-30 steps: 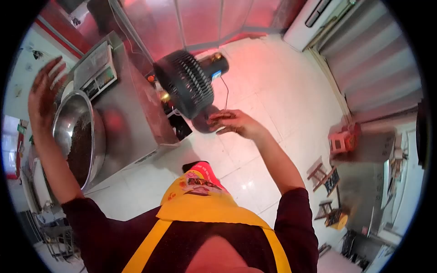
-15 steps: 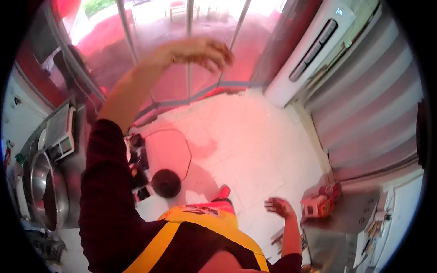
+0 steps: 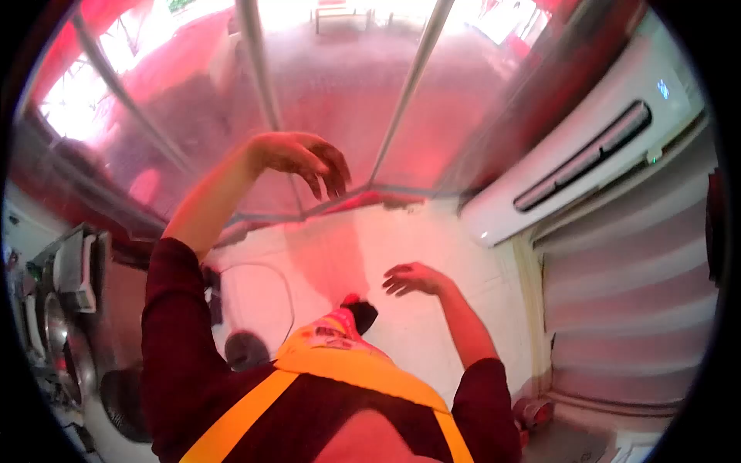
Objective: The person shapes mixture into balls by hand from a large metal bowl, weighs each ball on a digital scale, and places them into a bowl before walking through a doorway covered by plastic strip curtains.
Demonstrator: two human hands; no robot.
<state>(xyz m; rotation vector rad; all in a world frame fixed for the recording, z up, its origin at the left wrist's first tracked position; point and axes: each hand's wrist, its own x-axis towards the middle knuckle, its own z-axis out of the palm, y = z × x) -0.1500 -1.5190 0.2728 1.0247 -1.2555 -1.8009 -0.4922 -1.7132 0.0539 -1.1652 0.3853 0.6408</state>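
Observation:
Raised in front of my chest, my left hand holds nothing. Its fingers droop loosely and stand apart, in front of the see-through door panels. My right hand is lower and to the right, over the pale floor. It too is empty, with the fingers stretched loosely to the left. Neither hand touches anything. I wear a yellow apron over dark sleeves, and one dark shoe shows below the apron.
A tall white air conditioner stands at the right, beside a grey curtain. At the left, a metal bowl and a scale stand on a counter. A round dark object and a cord lie on the floor.
The view has moved closer to the door panels. My left hand has come down and left in view; my right hand has risen and moved inward. Both stay empty.

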